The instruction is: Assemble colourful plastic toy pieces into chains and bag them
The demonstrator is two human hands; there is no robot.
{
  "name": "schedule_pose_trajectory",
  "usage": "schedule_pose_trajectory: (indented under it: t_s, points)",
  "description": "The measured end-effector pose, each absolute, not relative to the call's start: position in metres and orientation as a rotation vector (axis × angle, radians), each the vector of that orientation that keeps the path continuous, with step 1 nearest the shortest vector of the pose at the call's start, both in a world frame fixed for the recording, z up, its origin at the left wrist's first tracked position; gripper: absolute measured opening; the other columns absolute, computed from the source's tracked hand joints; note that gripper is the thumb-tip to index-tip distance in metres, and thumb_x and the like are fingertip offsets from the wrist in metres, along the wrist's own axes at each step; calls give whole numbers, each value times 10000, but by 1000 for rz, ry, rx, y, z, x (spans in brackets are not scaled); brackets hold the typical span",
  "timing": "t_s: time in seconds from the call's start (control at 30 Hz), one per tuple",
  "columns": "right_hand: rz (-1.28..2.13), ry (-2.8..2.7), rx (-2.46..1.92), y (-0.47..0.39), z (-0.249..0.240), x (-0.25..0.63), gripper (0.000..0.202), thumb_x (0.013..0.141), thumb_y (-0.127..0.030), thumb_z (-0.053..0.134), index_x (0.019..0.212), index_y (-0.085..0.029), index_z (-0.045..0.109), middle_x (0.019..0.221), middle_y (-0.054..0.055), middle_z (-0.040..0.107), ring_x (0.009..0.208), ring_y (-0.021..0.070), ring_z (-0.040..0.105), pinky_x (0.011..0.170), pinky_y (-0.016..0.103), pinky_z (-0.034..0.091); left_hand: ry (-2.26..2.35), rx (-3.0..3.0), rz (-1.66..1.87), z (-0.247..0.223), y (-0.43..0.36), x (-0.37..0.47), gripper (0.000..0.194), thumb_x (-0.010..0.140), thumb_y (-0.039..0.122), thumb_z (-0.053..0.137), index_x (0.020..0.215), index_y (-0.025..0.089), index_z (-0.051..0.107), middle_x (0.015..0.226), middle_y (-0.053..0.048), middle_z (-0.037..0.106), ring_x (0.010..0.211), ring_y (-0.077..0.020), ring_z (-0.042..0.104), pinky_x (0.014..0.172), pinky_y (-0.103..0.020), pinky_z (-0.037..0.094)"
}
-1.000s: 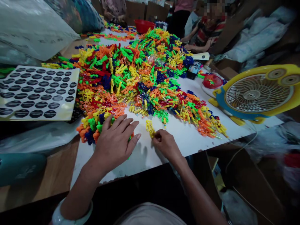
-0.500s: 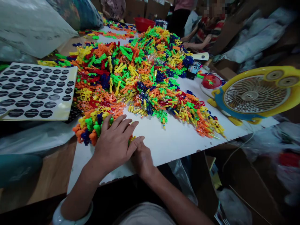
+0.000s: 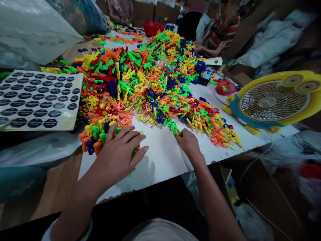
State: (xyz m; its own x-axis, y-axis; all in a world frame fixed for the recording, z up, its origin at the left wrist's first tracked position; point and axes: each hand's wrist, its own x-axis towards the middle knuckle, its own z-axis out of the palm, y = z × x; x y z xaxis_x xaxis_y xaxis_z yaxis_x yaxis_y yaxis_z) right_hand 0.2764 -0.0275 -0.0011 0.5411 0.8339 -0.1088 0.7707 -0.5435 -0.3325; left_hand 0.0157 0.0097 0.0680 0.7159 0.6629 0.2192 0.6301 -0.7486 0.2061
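A large heap of small orange, green, yellow, blue and red plastic figures (image 3: 140, 75) covers the middle of the white table (image 3: 160, 147). My left hand (image 3: 120, 147) lies palm down at the near left, fingers spread, over a row of figures (image 3: 96, 137); bits of green and orange show under its palm. At the near edge of the heap, my right hand (image 3: 188, 142) pinches the end of a green figure (image 3: 173, 126) that lies against the other pieces.
A sheet of black octagonal stickers (image 3: 40, 98) lies at the left. On the right stand a yellow and blue fan (image 3: 269, 102) and a small red basket (image 3: 226, 87). A red bowl (image 3: 152, 28) and other people (image 3: 223, 36) are at the back.
My right hand has moved away from my left hand, to the right and up, and has taken hold of the green figure. My left hand has shifted slightly left.
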Motion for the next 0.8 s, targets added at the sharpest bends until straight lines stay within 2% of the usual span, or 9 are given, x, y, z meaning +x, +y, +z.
schedule_pose_trajectory:
  t_s: [0.07,0.13,0.2,0.3,0.43,0.53,0.63,0.7,0.8]
  points:
    - [626,-1282,-2328,-37,-2,269,58,814,-208,586,797,-179,539,697,54,674,693,194,662,624,273,463,1053,2806,434,67,9,14,398,942,481,370,1174,262,608,1292,-28,619,1325,-274,434,1157,-606,70]
    - [983,-1094,-1992,-45,-4,247,99,800,-245,596,827,-193,516,612,5,658,559,162,646,546,252,483,1052,2830,442,65,9,14,420,939,492,367,1176,244,608,1344,-51,580,1358,-290,391,1153,-625,38]
    - [1250,-911,-1648,-46,-9,218,178,766,-291,634,842,-195,505,627,4,675,538,158,650,541,260,516,1058,2855,446,63,9,16,426,932,481,379,1168,213,613,1345,-78,577,1363,-300,381,1157,-616,65]
    - [1409,-865,-1341,-42,-20,179,246,733,-326,657,885,-191,520,604,-21,649,523,153,630,535,263,522,1060,2877,468,61,10,17,402,931,429,387,1159,192,618,1306,-87,605,1327,-288,429,1167,-578,114]
    - [1162,-1093,-1410,-40,-34,157,245,766,-279,601,981,-191,524,693,-35,618,537,115,551,513,224,454,1036,2889,473,62,9,17,412,929,393,405,1260,211,568,1298,-68,613,1299,-267,456,1177,-551,120]
    - [814,-1369,-1620,-41,-40,151,176,773,-197,550,949,-190,542,837,8,611,682,135,544,603,236,439,1061,2877,457,62,7,17,461,925,402,418,1345,232,500,1294,-66,613,1292,-271,458,1173,-557,114]
    - [659,-1540,-1880,-36,-41,142,144,860,-196,455,958,-191,560,856,33,587,643,144,530,568,249,402,1090,2866,433,63,9,19,505,916,452,430,1380,255,465,1290,-82,609,1281,-297,457,1144,-581,152]
    - [613,-1596,-1950,-33,-40,138,189,902,-200,405,1005,-187,564,877,45,590,601,140,524,535,250,386,1095,2849,422,64,11,20,473,919,462,428,1353,286,494,1283,-77,612,1271,-300,460,1121,-588,179]
    - [523,-1608,-1858,-36,-39,135,185,915,-213,396,1000,-184,558,893,48,609,629,152,551,550,256,413,1093,2797,415,70,12,20,342,936,424,410,1176,304,623,1211,-40,647,1241,-278,478,1109,-575,186]
